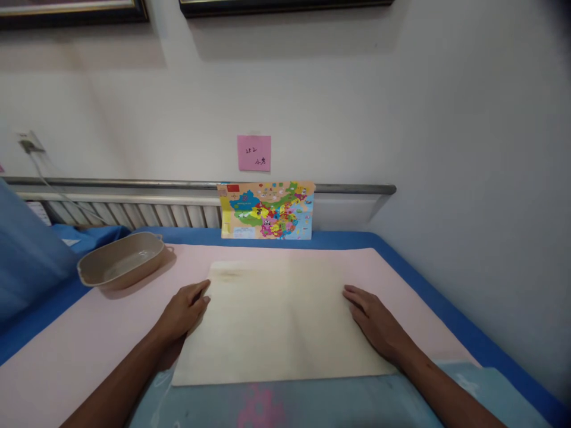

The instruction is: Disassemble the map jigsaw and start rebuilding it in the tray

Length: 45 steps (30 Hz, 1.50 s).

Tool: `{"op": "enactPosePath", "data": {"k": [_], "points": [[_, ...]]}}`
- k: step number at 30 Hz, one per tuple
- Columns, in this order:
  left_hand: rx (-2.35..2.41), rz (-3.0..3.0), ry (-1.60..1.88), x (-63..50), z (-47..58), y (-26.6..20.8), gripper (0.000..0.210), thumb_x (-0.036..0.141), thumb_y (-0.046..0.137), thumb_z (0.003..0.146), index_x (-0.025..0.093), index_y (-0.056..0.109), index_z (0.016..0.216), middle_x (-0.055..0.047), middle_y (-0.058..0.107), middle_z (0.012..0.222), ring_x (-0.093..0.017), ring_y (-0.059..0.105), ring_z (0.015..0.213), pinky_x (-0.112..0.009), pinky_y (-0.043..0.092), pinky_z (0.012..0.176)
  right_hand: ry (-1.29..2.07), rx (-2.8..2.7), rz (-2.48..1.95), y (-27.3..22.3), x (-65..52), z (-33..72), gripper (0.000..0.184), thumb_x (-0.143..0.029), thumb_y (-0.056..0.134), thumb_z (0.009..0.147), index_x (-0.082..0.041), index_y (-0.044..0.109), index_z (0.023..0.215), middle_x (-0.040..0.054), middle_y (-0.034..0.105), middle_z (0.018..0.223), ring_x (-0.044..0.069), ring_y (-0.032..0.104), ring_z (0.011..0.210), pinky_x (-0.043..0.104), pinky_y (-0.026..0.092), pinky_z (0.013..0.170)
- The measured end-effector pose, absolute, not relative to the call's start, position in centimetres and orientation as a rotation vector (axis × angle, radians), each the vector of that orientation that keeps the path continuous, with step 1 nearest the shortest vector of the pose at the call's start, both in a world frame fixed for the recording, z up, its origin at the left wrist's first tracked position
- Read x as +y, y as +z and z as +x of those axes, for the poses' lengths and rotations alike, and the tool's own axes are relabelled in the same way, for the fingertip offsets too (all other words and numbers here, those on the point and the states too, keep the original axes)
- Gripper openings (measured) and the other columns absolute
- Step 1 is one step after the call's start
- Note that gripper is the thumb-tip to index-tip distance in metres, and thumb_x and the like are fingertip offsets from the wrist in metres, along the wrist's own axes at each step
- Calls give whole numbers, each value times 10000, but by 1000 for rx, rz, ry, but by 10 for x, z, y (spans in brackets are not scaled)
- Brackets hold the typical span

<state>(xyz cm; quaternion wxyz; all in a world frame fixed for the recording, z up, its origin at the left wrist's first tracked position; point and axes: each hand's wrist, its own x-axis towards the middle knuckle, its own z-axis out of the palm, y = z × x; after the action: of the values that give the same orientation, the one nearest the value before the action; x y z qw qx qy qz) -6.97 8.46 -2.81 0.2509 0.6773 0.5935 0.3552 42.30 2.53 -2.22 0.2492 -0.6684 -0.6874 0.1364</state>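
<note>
A pale cream rectangular board lies flat before me, with a dark smudge near its far left corner. My left hand rests at the board's left edge, its index finger and thumb apart and touching the rim. On the opposite side, my right hand lies along the right edge with fingers stretched out over the surface. Neither hand wraps round the board. Behind it, a colourful map puzzle picture leans upright against the wall rail.
A beige oval basin stands at the left on the pink sheet. Under the board's near edge is a light blue plastic cover. A metal rail and a radiator run along the wall; a pink note hangs above.
</note>
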Motion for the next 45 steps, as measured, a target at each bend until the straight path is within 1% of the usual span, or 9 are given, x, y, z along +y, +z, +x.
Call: {"op": "enactPosePath", "data": {"k": [12,16,22,27,31,35,38,42,45], "points": [[1401,1262,1179,67,-71,-24,634,427,919,673,166,823,1242,-190,800,1268,-383,761,1140,-432,635,888,843,-1218,-1695,7,24,416,421,-433,643,843,-219,795,1173,127,800,1283,335,752,1166,502,585,1064],[1515,1459,1150,72,-79,-15,606,535,857,726,197,836,1228,-169,766,1364,-387,714,1254,-449,600,1008,902,-1115,-1618,11,26,421,326,-456,730,796,-257,819,1039,97,840,1146,333,779,1045,500,626,972],[1590,1761,1213,86,-92,-17,637,557,730,764,242,794,1313,-113,754,1413,-390,651,1373,-465,533,1136,1122,-925,-1370,27,28,427,241,-459,735,838,-270,851,933,95,826,1230,311,713,1290,432,515,1202],[1614,1832,1243,83,-91,-14,625,498,720,765,229,772,1326,-118,704,1490,-413,603,1433,-514,424,1250,1125,-834,-1253,35,30,426,219,-362,722,820,-238,853,945,112,818,1259,275,707,1311,371,515,1205],[1539,1896,1317,84,-93,-8,567,494,757,692,250,792,1203,-124,720,1447,-408,608,1411,-488,406,1270,1067,-914,-1270,40,27,430,333,-470,829,743,-266,857,1005,104,803,1308,324,703,1304,437,541,1170],[1484,1938,1453,91,-92,9,477,524,743,723,258,767,1119,-130,699,1448,-393,574,1425,-481,381,1284,999,-1004,-1141,56,28,430,721,-674,996,457,-296,864,1057,92,796,1316,357,701,1246,460,538,1143],[1434,2022,1499,94,-87,31,480,529,745,755,254,739,1149,-132,711,1415,-380,603,1377,-472,384,1273,872,-986,-1102,76,36,424,772,-720,1013,336,-312,863,973,74,818,1195,350,682,1232,475,482,1198],[1645,1921,1555,86,-80,62,341,528,634,883,247,754,1035,-83,792,1158,-334,688,1198,-418,483,1142,684,-956,-1105,101,48,418,498,-641,969,541,-296,802,859,62,803,1055,331,701,1137,520,524,1138],[1767,1789,1631,76,-74,82,333,534,623,899,240,757,981,-37,783,952,-298,704,1058,-361,535,975,499,-1018,-1145,117,54,420,322,-561,856,724,-301,751,881,58,772,983,286,711,989,468,597,928]]}}
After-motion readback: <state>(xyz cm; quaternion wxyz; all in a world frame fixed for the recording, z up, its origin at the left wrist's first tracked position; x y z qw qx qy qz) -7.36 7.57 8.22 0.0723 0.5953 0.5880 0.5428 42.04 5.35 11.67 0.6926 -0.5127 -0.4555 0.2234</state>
